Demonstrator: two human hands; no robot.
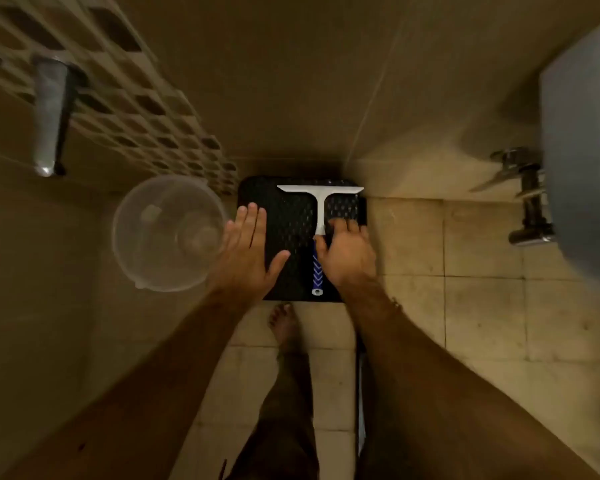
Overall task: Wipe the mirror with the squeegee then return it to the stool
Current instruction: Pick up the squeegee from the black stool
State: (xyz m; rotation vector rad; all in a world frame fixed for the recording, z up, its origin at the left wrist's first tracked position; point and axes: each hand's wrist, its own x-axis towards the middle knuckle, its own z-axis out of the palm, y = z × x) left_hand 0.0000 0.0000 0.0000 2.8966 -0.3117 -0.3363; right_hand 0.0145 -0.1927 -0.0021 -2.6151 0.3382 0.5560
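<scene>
Squeegee (321,216) flat on the black stool (284,244), blade toward the wall, blue grip nearest. Right hand (347,251) over the handle's middle, fingers curled, thumb against the handle; full grasp unclear. Left hand (248,247) flat, fingers together, thumb spread, beside a clear bowl (168,233).
</scene>
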